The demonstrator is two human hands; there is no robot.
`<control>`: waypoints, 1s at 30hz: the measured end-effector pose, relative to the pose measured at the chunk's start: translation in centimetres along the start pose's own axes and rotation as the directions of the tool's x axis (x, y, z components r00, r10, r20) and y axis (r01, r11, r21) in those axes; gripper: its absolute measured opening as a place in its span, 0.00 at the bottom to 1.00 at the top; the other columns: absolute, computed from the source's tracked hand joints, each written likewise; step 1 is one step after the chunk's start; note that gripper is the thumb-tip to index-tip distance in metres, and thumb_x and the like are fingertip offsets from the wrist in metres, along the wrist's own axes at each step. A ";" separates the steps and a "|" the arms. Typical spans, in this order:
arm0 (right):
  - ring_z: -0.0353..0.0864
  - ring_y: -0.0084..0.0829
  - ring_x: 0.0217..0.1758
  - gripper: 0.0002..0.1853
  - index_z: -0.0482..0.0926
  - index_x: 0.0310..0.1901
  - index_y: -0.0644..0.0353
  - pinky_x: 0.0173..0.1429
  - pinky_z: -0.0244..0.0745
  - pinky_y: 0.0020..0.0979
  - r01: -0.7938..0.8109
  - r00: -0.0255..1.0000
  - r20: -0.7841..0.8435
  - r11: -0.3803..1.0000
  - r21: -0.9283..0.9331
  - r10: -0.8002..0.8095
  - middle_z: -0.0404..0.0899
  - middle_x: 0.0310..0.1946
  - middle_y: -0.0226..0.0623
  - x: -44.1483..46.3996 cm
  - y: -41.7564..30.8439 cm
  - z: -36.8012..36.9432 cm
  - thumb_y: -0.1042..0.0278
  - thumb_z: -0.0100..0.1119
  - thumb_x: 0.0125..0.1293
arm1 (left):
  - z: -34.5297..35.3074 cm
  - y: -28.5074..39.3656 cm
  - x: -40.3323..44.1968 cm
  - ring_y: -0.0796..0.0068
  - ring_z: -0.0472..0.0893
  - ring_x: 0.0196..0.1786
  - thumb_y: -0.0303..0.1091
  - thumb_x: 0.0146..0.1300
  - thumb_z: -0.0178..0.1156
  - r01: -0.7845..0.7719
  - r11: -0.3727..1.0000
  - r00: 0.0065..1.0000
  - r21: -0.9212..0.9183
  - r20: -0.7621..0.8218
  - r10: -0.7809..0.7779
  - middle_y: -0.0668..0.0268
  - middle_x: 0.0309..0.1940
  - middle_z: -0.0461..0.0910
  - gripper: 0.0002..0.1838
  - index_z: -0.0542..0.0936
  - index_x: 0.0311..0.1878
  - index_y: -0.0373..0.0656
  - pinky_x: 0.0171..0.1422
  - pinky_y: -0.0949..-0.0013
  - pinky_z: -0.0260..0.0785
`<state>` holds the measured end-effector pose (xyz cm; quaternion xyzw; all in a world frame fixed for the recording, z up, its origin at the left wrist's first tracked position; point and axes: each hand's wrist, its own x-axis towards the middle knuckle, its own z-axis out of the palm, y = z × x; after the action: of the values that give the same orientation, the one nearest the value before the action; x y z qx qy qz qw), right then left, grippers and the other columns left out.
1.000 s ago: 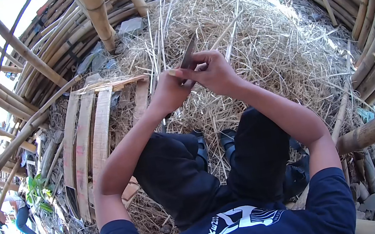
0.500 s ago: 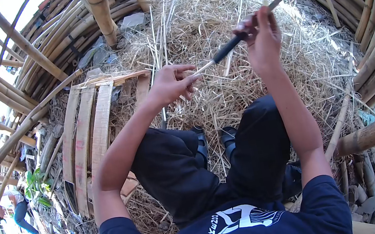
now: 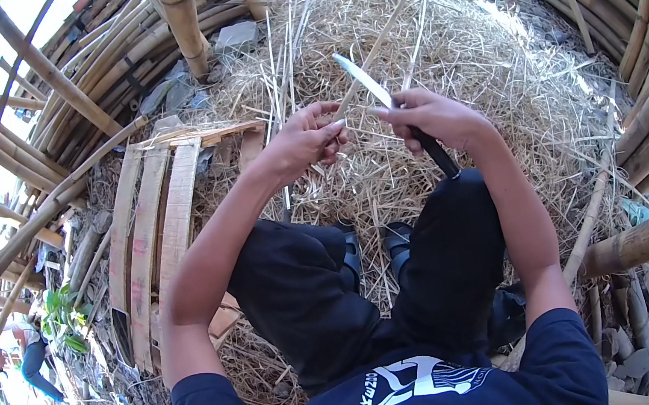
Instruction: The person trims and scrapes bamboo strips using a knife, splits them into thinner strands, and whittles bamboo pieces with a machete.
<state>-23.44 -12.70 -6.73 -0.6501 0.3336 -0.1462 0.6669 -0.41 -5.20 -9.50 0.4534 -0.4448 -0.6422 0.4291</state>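
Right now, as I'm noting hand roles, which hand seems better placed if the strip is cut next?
Probably the right hand: it holds the knife, blade near the strip, whose near end the left hand pinches.

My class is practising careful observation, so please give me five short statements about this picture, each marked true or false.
1. The right hand holds a knife with a dark handle. True.
2. The left hand is empty. False: it holds a thin strip.
3. Dry straw covers ground in front of the person. True.
4. The blade points towards the person's body. False: it points away.
5. Wooden slats lie on the person's left. True.
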 end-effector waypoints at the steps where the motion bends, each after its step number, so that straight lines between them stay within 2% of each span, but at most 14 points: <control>1: 0.63 0.14 0.16 0.17 0.71 0.36 0.62 0.18 0.60 0.20 -0.032 0.999 0.026 0.998 -0.053 0.033 0.66 0.19 0.23 0.3 0.8 0.0 0.54 0.58 0.69 | 0.2 0.2 -0.1 0.83 0.76 0.26 0.31 0.72 0.52 0.000 1.000 1.000 -0.001 -0.002 0.000 0.64 0.32 0.79 0.22 0.60 0.65 0.37 0.31 0.78 0.71; 5: 0.63 0.17 0.15 0.19 0.71 0.36 0.61 0.19 0.61 0.24 -0.082 0.996 0.002 0.973 -0.215 0.085 0.65 0.18 0.23 0.3 0.8 0.5 0.50 0.55 0.70 | 1.1 1.0 -0.2 0.93 0.51 0.18 0.43 0.75 0.47 0.061 0.962 0.985 0.268 -0.173 -0.015 0.83 0.20 0.57 0.17 0.73 0.58 0.43 0.22 0.82 0.43; 10: 0.68 0.18 0.17 0.21 0.74 0.34 0.63 0.20 0.64 0.25 -0.050 0.999 -0.022 0.936 -0.347 0.046 0.68 0.17 0.27 0.8 1.3 0.8 0.48 0.56 0.69 | 1.3 0.5 -0.4 0.92 0.52 0.18 0.42 0.75 0.48 0.012 0.984 0.983 0.179 -0.182 0.021 0.82 0.19 0.57 0.17 0.73 0.58 0.42 0.21 0.82 0.46; 12: 0.71 0.20 0.18 0.23 0.76 0.32 0.65 0.22 0.66 0.28 -0.052 0.989 -0.147 0.855 -0.515 -0.028 0.73 0.19 0.32 1.2 1.6 0.7 0.48 0.57 0.68 | 1.3 0.5 -0.5 0.92 0.52 0.18 0.42 0.75 0.48 0.000 0.987 0.974 0.163 -0.223 0.037 0.82 0.19 0.56 0.17 0.73 0.57 0.42 0.21 0.82 0.46; 14: 0.72 0.22 0.18 0.24 0.76 0.31 0.66 0.24 0.67 0.30 -0.064 0.985 -0.173 0.863 -0.501 -0.027 0.74 0.20 0.34 1.3 1.5 0.6 0.48 0.56 0.68 | 1.1 0.7 -0.7 0.92 0.54 0.17 0.41 0.74 0.49 -0.018 0.993 0.996 0.113 -0.086 0.028 0.81 0.20 0.61 0.15 0.72 0.56 0.42 0.20 0.82 0.48; 16: 0.73 0.24 0.18 0.25 0.77 0.30 0.67 0.25 0.69 0.32 -0.074 0.980 -0.197 0.869 -0.488 -0.027 0.76 0.21 0.36 1.5 1.6 0.7 0.48 0.55 0.69 | 1.6 0.8 -0.9 0.92 0.55 0.17 0.40 0.74 0.50 -0.018 0.991 0.993 0.131 -0.114 0.033 0.80 0.21 0.64 0.14 0.73 0.55 0.42 0.20 0.82 0.49; 18: 0.75 0.28 0.18 0.26 0.76 0.29 0.67 0.24 0.68 0.33 0.010 0.922 -0.306 0.807 -0.591 -0.235 0.77 0.21 0.37 1.7 2.1 0.9 0.48 0.50 0.71 | 1.6 0.7 -0.9 0.92 0.57 0.17 0.40 0.74 0.50 -0.014 0.989 0.989 0.147 -0.143 0.035 0.79 0.22 0.67 0.13 0.73 0.53 0.42 0.20 0.81 0.50; 22: 0.78 0.34 0.22 0.27 0.76 0.33 0.69 0.27 0.70 0.35 -0.010 0.964 -0.217 0.798 -0.603 -0.152 0.77 0.22 0.42 1.4 2.0 0.6 0.47 0.45 0.74 | 1.4 0.5 -0.8 0.92 0.57 0.16 0.40 0.74 0.50 0.002 0.986 0.993 0.169 -0.114 0.017 0.77 0.25 0.71 0.13 0.74 0.52 0.42 0.20 0.82 0.48; 24: 0.80 0.39 0.26 0.28 0.74 0.39 0.71 0.32 0.73 0.38 -0.116 0.989 -0.138 0.839 -0.532 0.049 0.77 0.25 0.45 0.8 1.7 0.8 0.46 0.44 0.74 | 1.7 1.2 -1.3 0.92 0.56 0.16 0.40 0.74 0.50 0.014 0.978 0.993 0.209 -0.120 0.012 0.78 0.24 0.70 0.13 0.74 0.52 0.42 0.19 0.82 0.47; 25: 0.80 0.43 0.31 0.28 0.73 0.43 0.71 0.40 0.73 0.40 -0.148 0.987 -0.141 0.827 -0.542 0.084 0.78 0.28 0.46 0.4 1.4 0.8 0.45 0.43 0.74 | 2.3 1.7 -1.8 0.92 0.55 0.16 0.41 0.74 0.49 0.049 0.977 0.989 0.206 -0.146 -0.018 0.78 0.23 0.68 0.13 0.73 0.52 0.43 0.19 0.82 0.45; 26: 0.80 0.43 0.31 0.28 0.73 0.43 0.71 0.40 0.73 0.40 -0.140 0.987 -0.139 0.826 -0.545 0.076 0.78 0.28 0.46 0.5 1.9 0.6 0.45 0.43 0.74 | 2.8 1.9 -2.2 0.92 0.55 0.15 0.41 0.74 0.49 0.085 0.976 0.984 0.201 -0.173 -0.050 0.79 0.22 0.67 0.13 0.73 0.53 0.44 0.19 0.82 0.44; 28: 0.80 0.41 0.32 0.28 0.74 0.43 0.71 0.41 0.73 0.40 0.079 0.963 -0.116 0.662 -0.745 -0.245 0.77 0.29 0.45 0.5 2.5 0.6 0.45 0.45 0.73 | 3.1 1.7 -2.5 0.92 0.54 0.16 0.41 0.74 0.49 0.049 0.967 0.984 0.249 -0.181 -0.003 0.80 0.21 0.64 0.13 0.73 0.53 0.45 0.18 0.81 0.43; 29: 0.79 0.41 0.34 0.27 0.74 0.42 0.70 0.42 0.72 0.39 0.027 0.976 -0.133 0.702 -0.711 -0.172 0.77 0.27 0.46 0.4 2.5 0.3 0.45 0.47 0.72 | 3.1 1.7 -2.7 0.92 0.54 0.16 0.42 0.74 0.49 0.049 0.972 0.979 0.231 -0.201 -0.002 0.80 0.20 0.63 0.13 0.72 0.54 0.46 0.18 0.81 0.42; 30: 0.78 0.35 0.28 0.27 0.75 0.42 0.68 0.37 0.72 0.37 0.039 0.971 -0.135 0.687 -0.726 -0.198 0.77 0.24 0.43 0.7 2.8 0.0 0.44 0.49 0.71 | 3.2 1.7 -3.1 0.91 0.54 0.16 0.42 0.74 0.50 0.053 0.976 0.974 0.212 -0.225 -0.004 0.80 0.20 0.62 0.13 0.72 0.54 0.46 0.18 0.81 0.42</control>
<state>-23.55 -12.81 -9.59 -0.8604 0.3872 -0.1126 0.3117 -2.61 -2.06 -6.63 0.5731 -0.4545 -0.5411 0.4149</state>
